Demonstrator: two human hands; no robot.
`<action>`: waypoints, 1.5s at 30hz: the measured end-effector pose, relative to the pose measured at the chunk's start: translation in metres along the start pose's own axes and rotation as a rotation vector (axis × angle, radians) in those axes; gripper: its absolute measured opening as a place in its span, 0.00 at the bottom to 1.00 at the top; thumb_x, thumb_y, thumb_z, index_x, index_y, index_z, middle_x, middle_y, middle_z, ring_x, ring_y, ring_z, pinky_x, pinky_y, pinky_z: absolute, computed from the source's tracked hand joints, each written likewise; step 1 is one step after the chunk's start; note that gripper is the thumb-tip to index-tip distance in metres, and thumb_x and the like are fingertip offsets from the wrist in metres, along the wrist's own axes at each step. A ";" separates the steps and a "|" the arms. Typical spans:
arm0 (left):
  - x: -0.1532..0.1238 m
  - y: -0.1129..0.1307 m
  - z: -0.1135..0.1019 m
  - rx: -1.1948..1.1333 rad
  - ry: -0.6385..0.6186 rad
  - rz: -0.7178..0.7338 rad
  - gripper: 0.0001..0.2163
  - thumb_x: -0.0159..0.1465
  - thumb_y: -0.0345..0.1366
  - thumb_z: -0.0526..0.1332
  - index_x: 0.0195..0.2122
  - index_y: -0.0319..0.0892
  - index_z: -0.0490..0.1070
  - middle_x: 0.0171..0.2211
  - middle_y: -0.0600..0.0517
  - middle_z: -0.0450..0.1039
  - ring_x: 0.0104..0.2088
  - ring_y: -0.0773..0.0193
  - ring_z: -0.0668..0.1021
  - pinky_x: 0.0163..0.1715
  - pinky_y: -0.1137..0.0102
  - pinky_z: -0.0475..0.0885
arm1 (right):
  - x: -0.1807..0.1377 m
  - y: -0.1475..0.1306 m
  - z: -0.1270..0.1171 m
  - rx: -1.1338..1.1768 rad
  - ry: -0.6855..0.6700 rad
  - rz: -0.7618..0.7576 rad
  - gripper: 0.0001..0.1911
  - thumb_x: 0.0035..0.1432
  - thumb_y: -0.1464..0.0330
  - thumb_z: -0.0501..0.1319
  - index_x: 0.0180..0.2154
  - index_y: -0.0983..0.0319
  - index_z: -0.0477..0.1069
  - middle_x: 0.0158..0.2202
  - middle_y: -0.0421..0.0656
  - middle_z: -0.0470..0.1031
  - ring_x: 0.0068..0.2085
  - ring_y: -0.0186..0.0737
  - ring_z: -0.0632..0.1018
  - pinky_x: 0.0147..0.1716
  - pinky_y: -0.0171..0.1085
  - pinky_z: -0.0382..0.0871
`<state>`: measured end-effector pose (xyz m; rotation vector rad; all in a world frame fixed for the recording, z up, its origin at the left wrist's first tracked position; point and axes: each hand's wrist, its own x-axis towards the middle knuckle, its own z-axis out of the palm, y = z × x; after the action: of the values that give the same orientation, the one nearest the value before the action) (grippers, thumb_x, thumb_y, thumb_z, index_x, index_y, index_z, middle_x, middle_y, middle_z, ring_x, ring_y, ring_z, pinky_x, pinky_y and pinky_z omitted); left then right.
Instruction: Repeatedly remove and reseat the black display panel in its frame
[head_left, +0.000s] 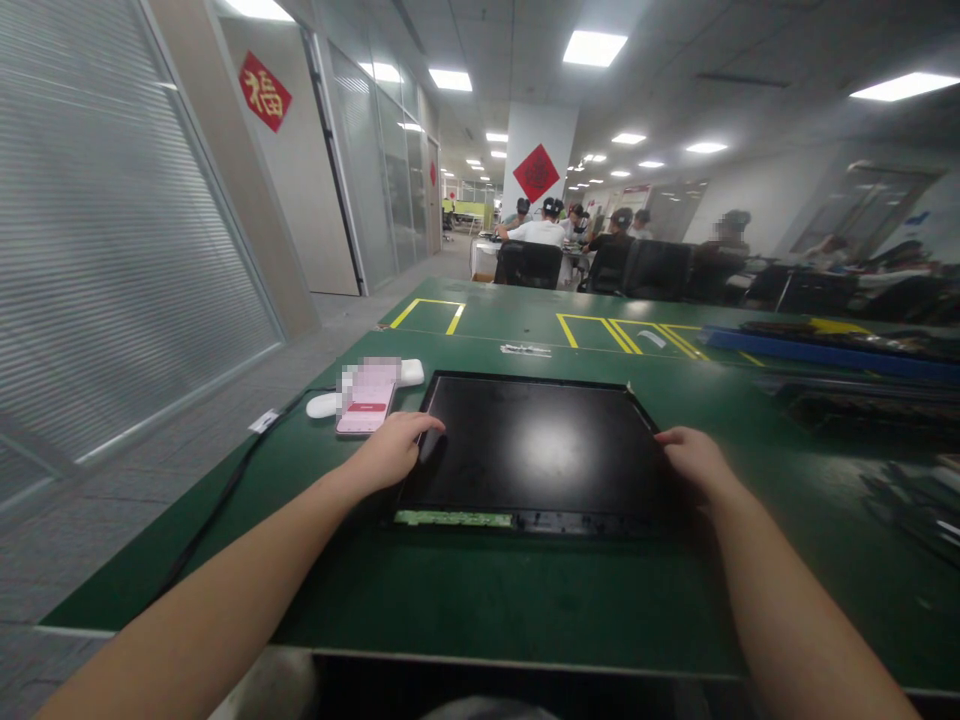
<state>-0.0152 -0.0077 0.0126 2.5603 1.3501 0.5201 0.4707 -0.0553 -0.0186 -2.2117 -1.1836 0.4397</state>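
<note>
A black flat display panel (487, 440) lies face up in front of me, with a green circuit strip (453, 519) along its near edge. My left hand (394, 445) grips the panel's left edge, the thumb resting over the rim onto the screen. On the opposite side my right hand (694, 458) holds the right edge, thumb at the rim and the other fingers mostly hidden below. Just beyond my left hand a phone with a pink screen (367, 400) rests on a white object (410, 373).
The green table (487, 600) carries yellow tape outlines (600, 335) at its far side. A black cable (217, 510) runs along the left edge. Dark parts and a blue strip (795, 352) lie at right. Several people sit at desks beyond, among black chairs (540, 265).
</note>
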 end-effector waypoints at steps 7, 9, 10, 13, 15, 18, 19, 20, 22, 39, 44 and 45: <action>-0.002 0.003 -0.001 -0.033 0.058 -0.024 0.19 0.50 0.23 0.51 0.37 0.46 0.76 0.41 0.50 0.80 0.47 0.53 0.78 0.50 0.57 0.73 | 0.001 -0.003 -0.002 -0.068 0.005 -0.013 0.14 0.46 0.76 0.62 0.36 0.62 0.80 0.37 0.48 0.81 0.39 0.46 0.80 0.40 0.38 0.71; -0.001 0.003 -0.001 -0.031 0.061 -0.018 0.19 0.50 0.23 0.51 0.36 0.46 0.75 0.40 0.50 0.80 0.47 0.53 0.78 0.50 0.57 0.73 | 0.002 -0.002 -0.002 -0.070 0.014 -0.018 0.14 0.46 0.77 0.61 0.36 0.62 0.80 0.36 0.48 0.81 0.39 0.46 0.80 0.40 0.38 0.71; -0.001 0.002 0.000 -0.031 0.062 -0.015 0.19 0.50 0.23 0.51 0.36 0.46 0.75 0.40 0.50 0.80 0.47 0.53 0.78 0.50 0.57 0.73 | 0.002 -0.002 -0.001 -0.064 0.014 -0.017 0.14 0.46 0.77 0.62 0.36 0.62 0.80 0.36 0.48 0.81 0.38 0.46 0.80 0.39 0.38 0.71; 0.000 0.000 0.000 -0.023 0.049 -0.028 0.19 0.51 0.24 0.51 0.38 0.46 0.75 0.42 0.49 0.80 0.48 0.52 0.78 0.51 0.57 0.73 | 0.002 -0.001 -0.001 -0.059 -0.006 -0.012 0.13 0.47 0.76 0.62 0.37 0.62 0.79 0.37 0.49 0.81 0.38 0.46 0.80 0.39 0.38 0.71; 0.001 -0.002 -0.002 -0.013 0.034 -0.047 0.19 0.52 0.24 0.52 0.40 0.45 0.76 0.44 0.48 0.80 0.49 0.51 0.78 0.52 0.57 0.72 | 0.003 -0.001 -0.002 -0.072 -0.012 -0.010 0.14 0.47 0.76 0.62 0.37 0.63 0.79 0.38 0.49 0.81 0.39 0.46 0.80 0.40 0.38 0.71; 0.000 -0.002 -0.005 -0.013 0.011 -0.044 0.17 0.58 0.28 0.53 0.45 0.44 0.76 0.47 0.47 0.80 0.49 0.51 0.79 0.53 0.56 0.72 | 0.003 0.000 -0.002 -0.065 -0.011 -0.014 0.14 0.47 0.76 0.62 0.38 0.62 0.80 0.38 0.49 0.81 0.40 0.47 0.80 0.40 0.38 0.71; 0.000 -0.001 -0.005 -0.015 0.001 -0.028 0.16 0.60 0.31 0.54 0.46 0.44 0.76 0.48 0.46 0.79 0.50 0.50 0.78 0.54 0.56 0.71 | 0.004 0.000 -0.001 -0.056 -0.012 -0.014 0.14 0.47 0.76 0.62 0.38 0.62 0.80 0.37 0.49 0.81 0.40 0.47 0.80 0.40 0.38 0.71; -0.001 0.000 -0.006 -0.014 -0.011 -0.009 0.15 0.62 0.35 0.55 0.47 0.44 0.75 0.50 0.45 0.78 0.51 0.50 0.78 0.55 0.55 0.70 | 0.004 0.001 -0.001 -0.049 -0.014 -0.011 0.14 0.47 0.75 0.62 0.38 0.62 0.80 0.37 0.49 0.81 0.40 0.47 0.80 0.41 0.38 0.71; -0.004 0.002 -0.007 -0.004 -0.040 0.015 0.17 0.63 0.42 0.58 0.50 0.42 0.74 0.57 0.41 0.73 0.56 0.46 0.75 0.58 0.52 0.67 | 0.005 0.002 0.000 -0.043 -0.018 -0.001 0.15 0.47 0.75 0.62 0.38 0.62 0.80 0.37 0.49 0.81 0.40 0.47 0.80 0.41 0.39 0.72; -0.016 0.005 -0.016 -0.107 -0.290 0.117 0.35 0.52 0.51 0.72 0.61 0.53 0.68 0.73 0.42 0.44 0.71 0.33 0.46 0.63 0.39 0.52 | 0.002 -0.002 -0.002 -0.074 -0.008 0.000 0.17 0.47 0.76 0.61 0.40 0.63 0.80 0.39 0.50 0.81 0.42 0.47 0.80 0.43 0.39 0.71; -0.016 0.009 -0.020 -0.189 -0.296 0.209 0.31 0.54 0.42 0.72 0.60 0.51 0.69 0.71 0.43 0.50 0.69 0.41 0.56 0.64 0.48 0.58 | 0.004 0.000 -0.002 -0.056 -0.014 0.002 0.15 0.48 0.76 0.62 0.39 0.63 0.80 0.37 0.50 0.81 0.39 0.47 0.80 0.41 0.39 0.72; -0.016 0.009 -0.020 -0.199 -0.294 0.215 0.30 0.55 0.41 0.71 0.59 0.51 0.70 0.71 0.44 0.51 0.69 0.42 0.57 0.64 0.49 0.58 | 0.004 0.001 -0.001 -0.054 -0.011 0.000 0.15 0.47 0.76 0.62 0.39 0.63 0.80 0.37 0.50 0.81 0.39 0.47 0.80 0.41 0.39 0.72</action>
<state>-0.0246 -0.0263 0.0309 2.5075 0.8869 0.2793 0.4739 -0.0526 -0.0182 -2.2575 -1.2149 0.4254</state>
